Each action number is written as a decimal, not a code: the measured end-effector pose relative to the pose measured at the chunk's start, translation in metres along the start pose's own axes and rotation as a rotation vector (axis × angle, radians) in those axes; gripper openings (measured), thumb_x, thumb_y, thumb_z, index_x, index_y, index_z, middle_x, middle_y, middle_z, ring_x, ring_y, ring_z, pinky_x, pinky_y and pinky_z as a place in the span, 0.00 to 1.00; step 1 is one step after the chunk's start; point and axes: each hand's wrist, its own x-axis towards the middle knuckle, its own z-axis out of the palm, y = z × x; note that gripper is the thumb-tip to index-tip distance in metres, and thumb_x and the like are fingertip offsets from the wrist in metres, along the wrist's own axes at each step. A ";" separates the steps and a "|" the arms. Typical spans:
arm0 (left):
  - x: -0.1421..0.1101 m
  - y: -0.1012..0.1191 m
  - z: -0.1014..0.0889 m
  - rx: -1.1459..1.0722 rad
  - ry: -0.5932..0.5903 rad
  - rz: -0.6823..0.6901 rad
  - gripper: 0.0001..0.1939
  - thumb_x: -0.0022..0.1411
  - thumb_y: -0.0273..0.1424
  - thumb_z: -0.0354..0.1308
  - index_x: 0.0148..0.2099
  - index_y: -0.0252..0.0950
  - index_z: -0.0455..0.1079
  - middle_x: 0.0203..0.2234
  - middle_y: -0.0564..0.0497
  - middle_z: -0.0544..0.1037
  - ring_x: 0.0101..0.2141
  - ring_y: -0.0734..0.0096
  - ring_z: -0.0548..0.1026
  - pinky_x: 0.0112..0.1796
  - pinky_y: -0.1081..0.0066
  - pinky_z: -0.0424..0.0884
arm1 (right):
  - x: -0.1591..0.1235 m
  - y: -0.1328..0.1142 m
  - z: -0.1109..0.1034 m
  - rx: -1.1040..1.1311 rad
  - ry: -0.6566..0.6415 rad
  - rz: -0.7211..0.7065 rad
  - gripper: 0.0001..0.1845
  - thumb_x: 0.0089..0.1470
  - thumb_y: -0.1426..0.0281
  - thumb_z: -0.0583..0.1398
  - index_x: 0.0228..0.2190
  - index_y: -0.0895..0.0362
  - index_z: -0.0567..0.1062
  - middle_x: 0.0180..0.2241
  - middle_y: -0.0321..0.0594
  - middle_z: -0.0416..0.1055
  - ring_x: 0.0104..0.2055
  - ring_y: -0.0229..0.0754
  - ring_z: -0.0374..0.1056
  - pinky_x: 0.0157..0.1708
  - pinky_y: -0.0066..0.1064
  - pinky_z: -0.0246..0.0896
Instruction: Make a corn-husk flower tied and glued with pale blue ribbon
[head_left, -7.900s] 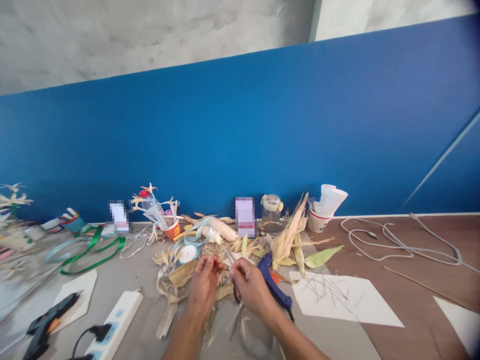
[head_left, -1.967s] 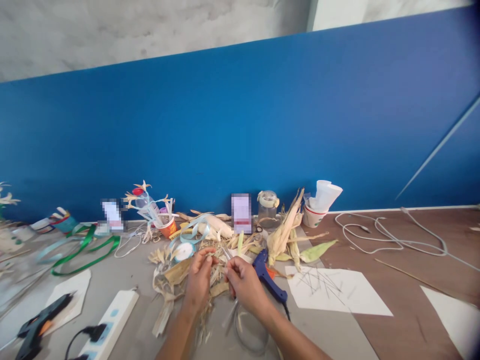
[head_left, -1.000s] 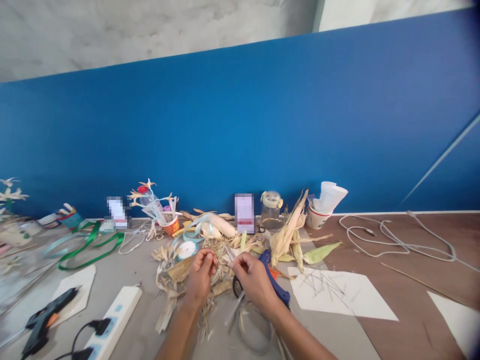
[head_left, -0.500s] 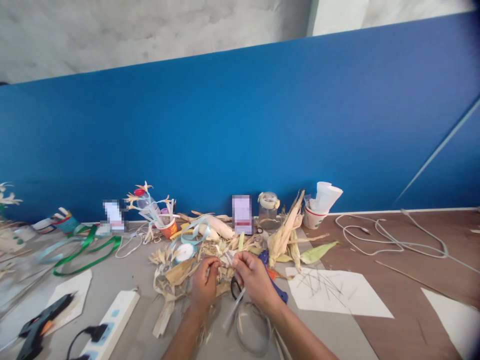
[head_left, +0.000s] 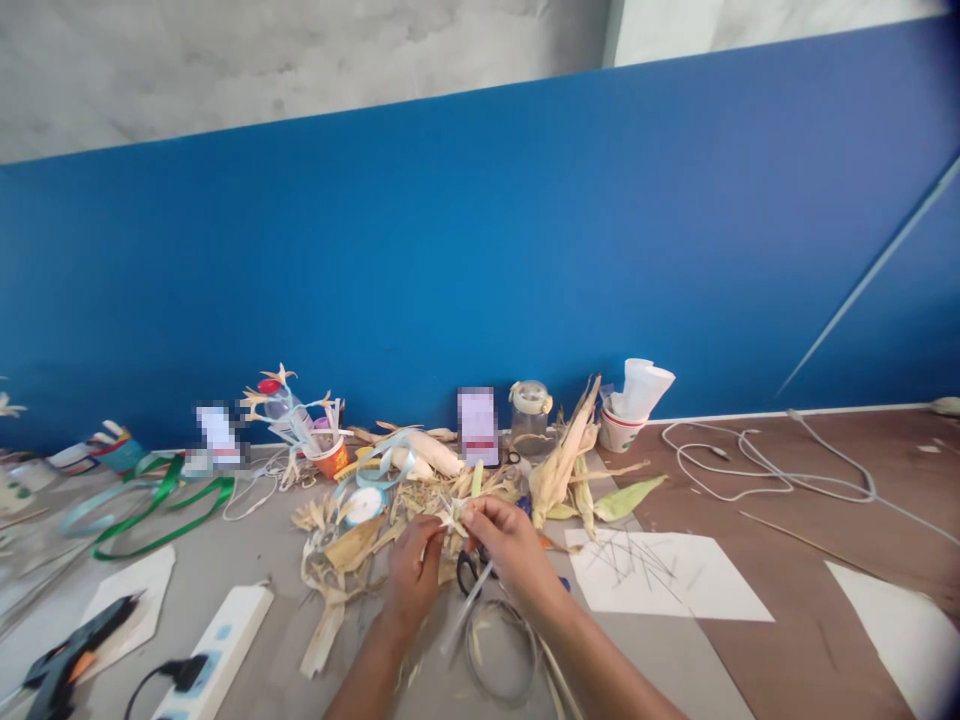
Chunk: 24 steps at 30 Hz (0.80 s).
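My left hand (head_left: 415, 572) and my right hand (head_left: 508, 545) meet over a heap of dried corn husks (head_left: 352, 545). Both pinch a small pale star-shaped husk piece (head_left: 453, 514) between their fingertips. Scissors with black handles (head_left: 471, 570) lie just under my right hand, their blades pointing toward me. A coil of thin wire (head_left: 501, 650) lies on the table below my right wrist. A blue glue gun is mostly hidden behind my right hand.
Whole husked cobs (head_left: 559, 465), a glass jar (head_left: 530, 418), a paper cup (head_left: 616, 430), ribbons (head_left: 161, 510) and a cup of husk flowers (head_left: 330, 455) line the blue wall. A black glue gun (head_left: 64, 660), a power strip (head_left: 217, 640), white paper sheets (head_left: 667, 575) and a white cable (head_left: 757, 465) lie around.
My hands have shifted slightly left and closer together. The small star-shaped husk piece now shows between the fingertips. The scissors under my right hand are more exposed.
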 end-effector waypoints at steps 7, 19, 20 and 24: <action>-0.008 0.001 0.001 -0.151 -0.010 -0.180 0.13 0.57 0.35 0.54 0.43 0.35 0.70 0.32 0.47 0.77 0.29 0.67 0.74 0.33 0.67 0.70 | 0.000 0.009 0.002 -0.044 0.062 -0.033 0.11 0.47 0.65 0.58 0.20 0.59 0.70 0.15 0.31 0.62 0.19 0.34 0.56 0.23 0.26 0.51; 0.007 0.018 -0.004 -0.541 -0.025 -0.482 0.04 0.47 0.28 0.57 0.29 0.36 0.70 0.21 0.55 0.72 0.23 0.71 0.70 0.28 0.71 0.67 | -0.001 0.024 0.012 0.173 -0.007 0.091 0.13 0.44 0.62 0.61 0.18 0.58 0.69 0.12 0.30 0.61 0.16 0.31 0.53 0.21 0.25 0.47; 0.007 0.018 -0.004 -0.582 -0.037 -0.500 0.04 0.46 0.27 0.57 0.29 0.36 0.70 0.20 0.56 0.72 0.23 0.72 0.69 0.27 0.72 0.66 | -0.001 0.025 0.012 0.241 -0.024 0.129 0.14 0.43 0.61 0.62 0.18 0.59 0.68 0.12 0.30 0.61 0.16 0.31 0.53 0.21 0.25 0.46; 0.007 0.017 -0.005 -0.688 -0.096 -0.527 0.03 0.47 0.26 0.57 0.28 0.37 0.70 0.19 0.56 0.70 0.22 0.74 0.66 0.27 0.74 0.64 | 0.000 0.022 0.010 0.388 -0.057 0.260 0.12 0.37 0.65 0.64 0.17 0.60 0.69 0.14 0.32 0.65 0.15 0.29 0.53 0.19 0.23 0.43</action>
